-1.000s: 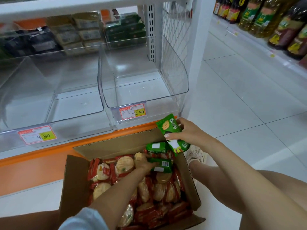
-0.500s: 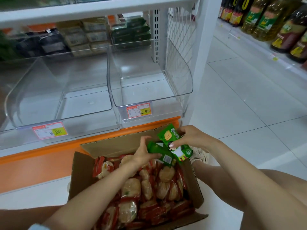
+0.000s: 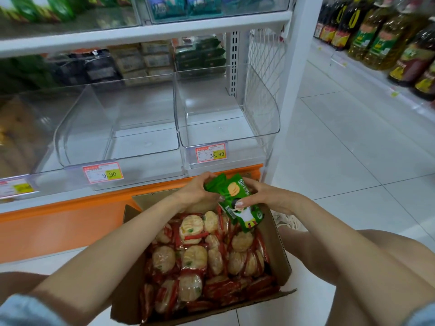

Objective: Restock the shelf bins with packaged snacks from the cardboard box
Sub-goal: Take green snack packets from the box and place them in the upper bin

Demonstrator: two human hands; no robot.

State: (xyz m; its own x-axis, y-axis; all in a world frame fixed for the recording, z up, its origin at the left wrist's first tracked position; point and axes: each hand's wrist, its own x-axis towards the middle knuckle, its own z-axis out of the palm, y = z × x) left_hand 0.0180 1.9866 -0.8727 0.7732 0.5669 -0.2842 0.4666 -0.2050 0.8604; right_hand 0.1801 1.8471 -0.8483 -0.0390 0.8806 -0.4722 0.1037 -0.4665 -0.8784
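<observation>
An open cardboard box [image 3: 277,252] on the floor holds several red-wrapped cracker packets [image 3: 200,257]. Above its far end, both hands grip a bunch of green snack packets [image 3: 237,201]. My left hand [image 3: 197,194] holds their left side and my right hand [image 3: 266,196] their right side, thumb on the front. Two clear shelf bins stand behind: the right bin [image 3: 268,109] tagged 32.90 and the middle bin [image 3: 82,114] tagged 9.90. Nothing lies in either bin.
An orange shelf base [image 3: 70,222] runs behind the box. A white upright post [image 3: 296,74] ends the shelf on the right. Oil bottles [image 3: 386,36] line a shelf across the tiled aisle [image 3: 341,161]. Stocked snack packs [image 3: 150,60] sit behind the bins.
My left hand lifted a green packet out of the box and brought it to the packets in my right hand. Both hands now hold the bunch together, slightly higher.
</observation>
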